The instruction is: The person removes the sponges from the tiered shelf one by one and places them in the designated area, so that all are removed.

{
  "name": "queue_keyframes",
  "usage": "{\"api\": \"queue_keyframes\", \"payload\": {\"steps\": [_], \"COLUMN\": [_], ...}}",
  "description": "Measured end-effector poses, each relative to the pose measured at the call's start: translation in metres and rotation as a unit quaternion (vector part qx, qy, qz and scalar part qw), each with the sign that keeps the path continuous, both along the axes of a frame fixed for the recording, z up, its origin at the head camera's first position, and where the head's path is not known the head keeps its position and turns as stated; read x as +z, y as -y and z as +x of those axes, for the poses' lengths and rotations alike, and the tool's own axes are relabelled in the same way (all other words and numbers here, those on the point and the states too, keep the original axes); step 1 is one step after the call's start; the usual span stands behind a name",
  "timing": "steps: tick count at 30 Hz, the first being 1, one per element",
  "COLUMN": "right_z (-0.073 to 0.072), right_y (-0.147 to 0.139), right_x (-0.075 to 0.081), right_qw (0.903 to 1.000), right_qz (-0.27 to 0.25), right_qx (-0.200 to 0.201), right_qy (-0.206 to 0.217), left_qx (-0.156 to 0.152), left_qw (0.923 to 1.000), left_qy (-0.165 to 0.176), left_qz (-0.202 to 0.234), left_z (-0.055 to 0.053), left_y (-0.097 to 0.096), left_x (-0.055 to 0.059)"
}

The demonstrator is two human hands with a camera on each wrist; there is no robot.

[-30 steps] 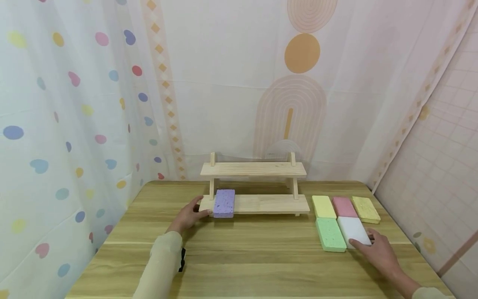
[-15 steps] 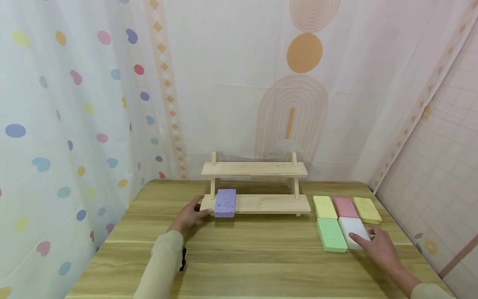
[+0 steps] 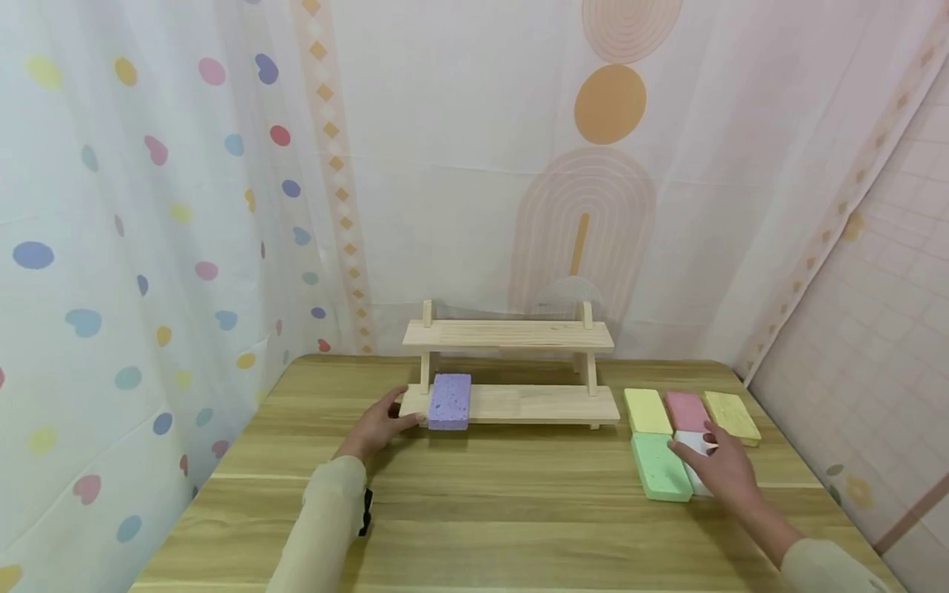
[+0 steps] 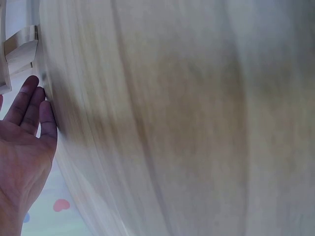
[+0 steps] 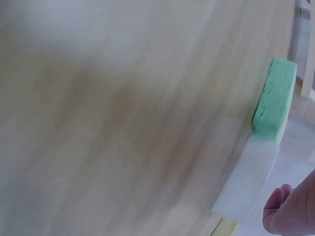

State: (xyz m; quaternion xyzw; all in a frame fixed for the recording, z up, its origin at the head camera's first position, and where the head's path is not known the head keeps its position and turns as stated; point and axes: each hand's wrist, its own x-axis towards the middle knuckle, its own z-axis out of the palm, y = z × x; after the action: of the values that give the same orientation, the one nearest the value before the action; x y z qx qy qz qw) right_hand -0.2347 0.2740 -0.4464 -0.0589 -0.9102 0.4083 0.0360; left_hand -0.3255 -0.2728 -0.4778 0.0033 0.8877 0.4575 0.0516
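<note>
A two-tier wooden shelf rack point(image 3: 544, 403) stands at the back of the table. My left hand point(image 3: 374, 430) holds the left end of its lower board, thumb at the front edge and fingers at the back; in the left wrist view the fingers point(image 4: 47, 120) reach close to the tabletop. On that board, just right of the hand, lies a purple sponge point(image 3: 449, 400). My right hand point(image 3: 725, 468), thumb and forefinger spread apart, is over a white sponge point(image 3: 695, 482) and partly hides it. Left of the white sponge is a green sponge point(image 3: 661, 468).
Behind the white and green sponges lie a pale yellow sponge point(image 3: 647, 412), a pink sponge point(image 3: 686, 410) and a deeper yellow sponge point(image 3: 732, 417). Patterned curtains point(image 3: 474, 231) hang behind and beside the wooden table point(image 3: 504, 527). The rack's upper board point(image 3: 511, 333) is above the purple sponge.
My right hand has moved from the white sponge's right side to over it, up and to the left in the head view. The left hand stays at the rack.
</note>
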Motion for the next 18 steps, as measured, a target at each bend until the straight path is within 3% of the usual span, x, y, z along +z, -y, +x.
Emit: {"api": "queue_keyframes", "payload": {"steps": [9, 18], "right_z": [-0.011, -0.023], "right_y": [0.037, 0.071], "right_x": [0.006, 0.008], "right_qw": [0.9993, 0.9971], "right_qz": [-0.002, -0.069], "right_qx": [0.021, 0.018], "right_qy": [-0.031, -0.026], "left_qx": [0.001, 0.002], "left_qw": [1.0000, 1.0000], "left_qy": [0.003, 0.001], "left_qz": [-0.004, -0.003], "left_z": [0.003, 0.003], "left_y": [0.000, 0.000], "left_x": [0.000, 0.002]}}
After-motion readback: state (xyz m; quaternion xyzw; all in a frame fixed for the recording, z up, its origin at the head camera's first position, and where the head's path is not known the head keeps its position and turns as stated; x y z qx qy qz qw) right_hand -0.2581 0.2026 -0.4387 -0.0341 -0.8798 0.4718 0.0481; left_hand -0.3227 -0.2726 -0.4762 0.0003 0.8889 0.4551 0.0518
